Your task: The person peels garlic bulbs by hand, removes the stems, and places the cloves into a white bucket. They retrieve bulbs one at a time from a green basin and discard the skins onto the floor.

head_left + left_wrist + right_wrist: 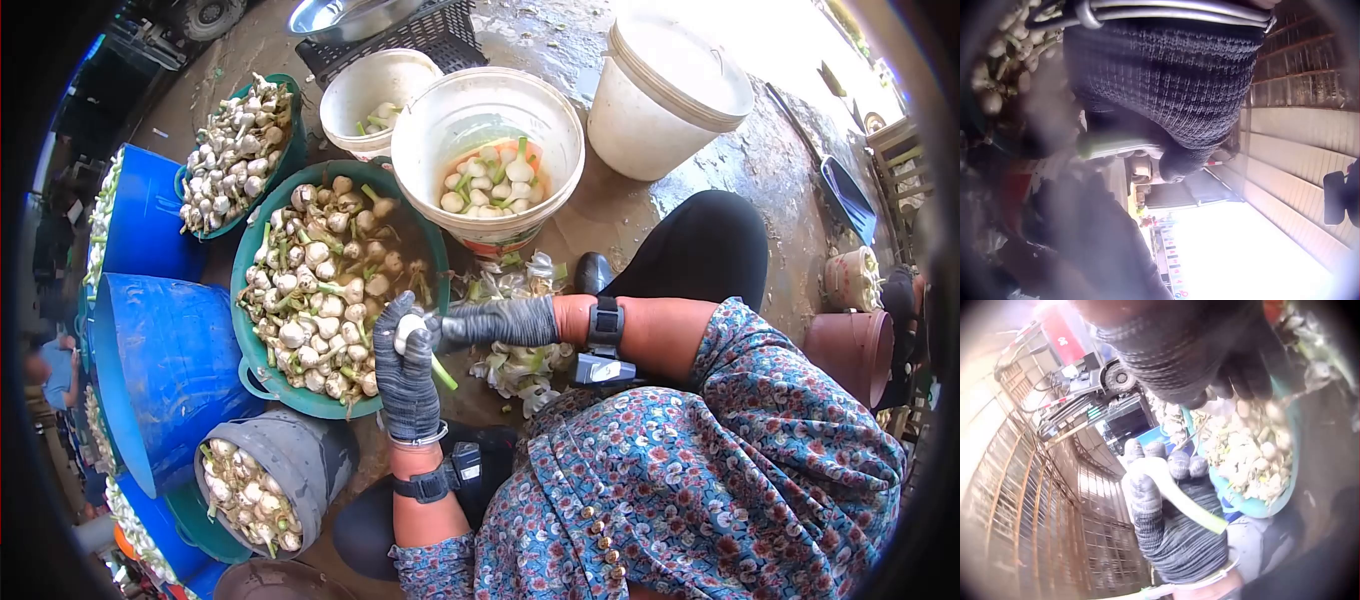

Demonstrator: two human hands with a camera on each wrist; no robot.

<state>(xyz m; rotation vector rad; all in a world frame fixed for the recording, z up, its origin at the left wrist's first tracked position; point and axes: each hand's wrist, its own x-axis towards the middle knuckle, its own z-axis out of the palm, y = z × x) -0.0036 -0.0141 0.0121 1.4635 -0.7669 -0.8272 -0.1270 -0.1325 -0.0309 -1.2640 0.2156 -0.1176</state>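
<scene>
While gripping a round white garlic bulb (408, 330) left of centre in the grey knit-gloved left hand (408, 382), green stem (443, 373) toward lower right, has grey-gloved right hand (505, 322) nearby rightward, hold unclear.

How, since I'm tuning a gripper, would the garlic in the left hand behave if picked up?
The garlic has a rounded bulb, so might roll, though its stem could check that. It looks smooth, so possibly slippery.

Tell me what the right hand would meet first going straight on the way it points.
The right hand would likely meet the white bulb held in the left hand; whether they already touch is unclear.
</scene>
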